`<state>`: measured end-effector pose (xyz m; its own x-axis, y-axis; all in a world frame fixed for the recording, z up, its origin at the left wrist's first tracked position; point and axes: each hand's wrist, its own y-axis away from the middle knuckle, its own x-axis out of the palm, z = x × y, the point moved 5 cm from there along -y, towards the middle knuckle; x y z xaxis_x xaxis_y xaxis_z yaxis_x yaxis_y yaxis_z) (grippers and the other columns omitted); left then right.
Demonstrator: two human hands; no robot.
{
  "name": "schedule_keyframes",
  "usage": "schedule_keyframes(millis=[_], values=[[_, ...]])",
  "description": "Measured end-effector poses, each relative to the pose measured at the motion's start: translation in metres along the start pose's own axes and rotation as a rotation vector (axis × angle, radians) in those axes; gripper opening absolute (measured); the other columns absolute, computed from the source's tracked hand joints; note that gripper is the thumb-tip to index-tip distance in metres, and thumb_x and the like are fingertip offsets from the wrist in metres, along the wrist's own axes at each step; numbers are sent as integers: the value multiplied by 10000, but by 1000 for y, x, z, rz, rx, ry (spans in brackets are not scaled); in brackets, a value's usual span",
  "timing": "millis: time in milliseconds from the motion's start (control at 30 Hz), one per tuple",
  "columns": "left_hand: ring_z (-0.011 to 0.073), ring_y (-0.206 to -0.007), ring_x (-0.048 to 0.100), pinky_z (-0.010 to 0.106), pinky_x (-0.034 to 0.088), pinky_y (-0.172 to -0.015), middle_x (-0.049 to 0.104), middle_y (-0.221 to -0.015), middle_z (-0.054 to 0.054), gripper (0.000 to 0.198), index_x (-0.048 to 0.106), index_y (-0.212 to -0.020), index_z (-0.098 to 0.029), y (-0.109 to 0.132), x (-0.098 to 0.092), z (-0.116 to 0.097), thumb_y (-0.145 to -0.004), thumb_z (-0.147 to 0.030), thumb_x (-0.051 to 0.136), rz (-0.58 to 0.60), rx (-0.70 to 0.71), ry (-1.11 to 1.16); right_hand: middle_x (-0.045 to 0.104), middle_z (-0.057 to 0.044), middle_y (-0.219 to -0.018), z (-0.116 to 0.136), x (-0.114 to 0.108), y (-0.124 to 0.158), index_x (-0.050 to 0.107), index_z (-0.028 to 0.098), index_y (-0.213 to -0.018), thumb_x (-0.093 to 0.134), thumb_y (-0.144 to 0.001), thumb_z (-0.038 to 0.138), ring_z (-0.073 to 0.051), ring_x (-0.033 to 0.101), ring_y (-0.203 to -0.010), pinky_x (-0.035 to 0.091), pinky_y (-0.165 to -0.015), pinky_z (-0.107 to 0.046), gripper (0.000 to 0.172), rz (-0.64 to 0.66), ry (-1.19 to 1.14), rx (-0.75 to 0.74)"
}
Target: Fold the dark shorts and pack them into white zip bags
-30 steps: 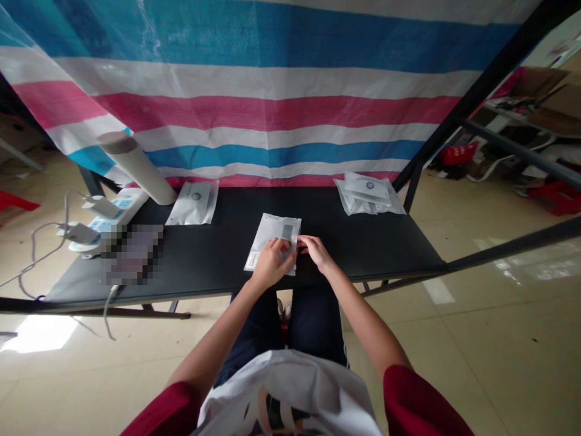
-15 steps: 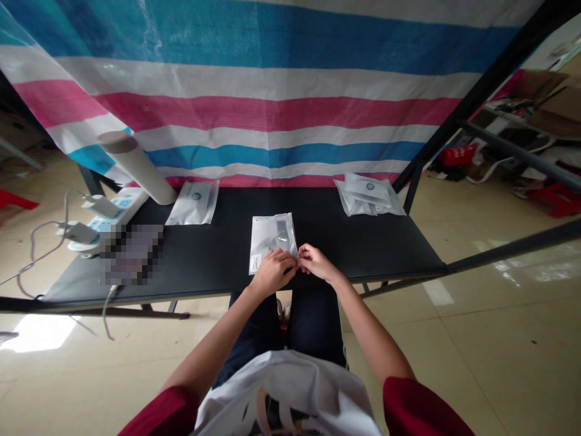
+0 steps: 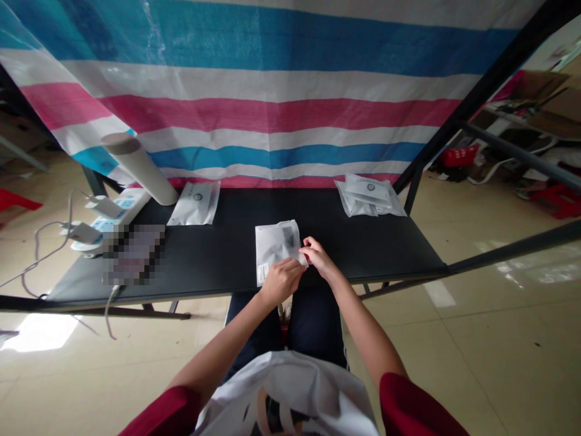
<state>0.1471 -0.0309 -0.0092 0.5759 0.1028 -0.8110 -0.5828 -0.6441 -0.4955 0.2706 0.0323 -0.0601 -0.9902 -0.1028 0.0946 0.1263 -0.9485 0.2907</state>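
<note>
A white, partly see-through plastic bag (image 3: 275,241) lies near the front edge of the black table (image 3: 227,260), slightly tilted. It bears a dark printed patch and a small white label at its lower left. My left hand (image 3: 284,280) lies over the bag's lower right part, its fingers closed on the edge there. My right hand (image 3: 316,257) pinches the bag's right edge between thumb and fingers, just beside the left fingertips. What the bag contains cannot be made out.
Similar bags (image 3: 370,195) lie piled at the back right, and another bag (image 3: 196,203) at the back left. A white bottle (image 3: 143,169), a power strip (image 3: 124,212) with chargers and a blurred phone (image 3: 135,254) occupy the left end. A striped sheet (image 3: 272,115) hangs behind.
The bag has shifted slightly right and towards me, turning a little. My left hand has moved with it to the right and nearer; my right hand has slid slightly along its right edge.
</note>
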Motion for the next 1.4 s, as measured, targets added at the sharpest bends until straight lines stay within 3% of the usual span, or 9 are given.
schedule_keyframes(millis=[200,333,533,667,833,967,1067,1167,1400], values=[[133,-653,568,280,433,-628,669,-753,31,238,672,-856,-170,25,-6,-59,-974,-183,466,-45,60,88,379,103,-543,6,-25,-27,372,250,-818,590,-685,313,-103,369,-477,260,-462,-215,263,-164,73,-72],[161,-734,607,331,424,-705,691,-763,24,208,685,-836,-203,25,4,-65,-960,-247,525,-47,-29,59,480,81,-591,3,-40,-27,431,244,-919,631,-720,380,-123,440,-526,332,-504,-233,313,-285,146,-136],[209,-913,629,387,441,-830,726,-950,49,177,691,-956,-217,13,-1,-34,-922,-361,595,-30,-150,96,669,-35,-722,-22,-53,17,613,179,-922,700,-708,473,-190,612,-651,458,-589,-284,374,157,313,32],[206,-976,619,372,461,-848,713,-1016,58,168,677,-1002,-214,32,-29,-4,-930,-326,577,-61,-209,127,732,-110,-914,-7,-153,51,690,179,-892,565,-802,396,-235,662,-803,485,-717,-325,266,-256,609,-116],[205,-943,626,370,500,-853,703,-989,63,168,671,-971,-212,83,-69,52,-935,-305,536,-127,-408,45,731,-153,-933,17,-304,92,743,198,-1036,519,-805,293,-288,649,-807,455,-704,-380,335,-917,1116,50],[216,-924,633,377,516,-846,701,-969,58,187,671,-945,-221,113,-94,83,-929,-338,527,-142,-509,-66,715,-178,-900,32,-362,97,753,184,-1033,519,-788,314,-310,623,-775,447,-678,-424,364,-1134,1128,-17],[223,-937,631,381,513,-857,697,-985,56,206,670,-958,-226,121,-105,95,-928,-358,515,-151,-542,-135,680,-222,-958,48,-356,91,712,135,-1100,525,-796,368,-352,608,-858,446,-709,-472,426,-1250,1173,-198],[229,-975,617,373,500,-883,681,-1032,64,247,656,-1024,-219,117,-112,110,-935,-389,500,-140,-550,-205,623,-262,-1107,59,-312,85,641,92,-1187,517,-832,398,-394,553,-1048,432,-826,-524,485,-1285,1272,-397],[300,-1201,517,435,400,-1036,550,-1303,133,547,489,-1324,-119,59,-141,219,-953,-513,414,-140,-630,-396,592,-166,-1241,20,-168,65,599,161,-1207,468,-926,384,-310,483,-1247,387,-1045,-478,383,-741,1292,-678]])
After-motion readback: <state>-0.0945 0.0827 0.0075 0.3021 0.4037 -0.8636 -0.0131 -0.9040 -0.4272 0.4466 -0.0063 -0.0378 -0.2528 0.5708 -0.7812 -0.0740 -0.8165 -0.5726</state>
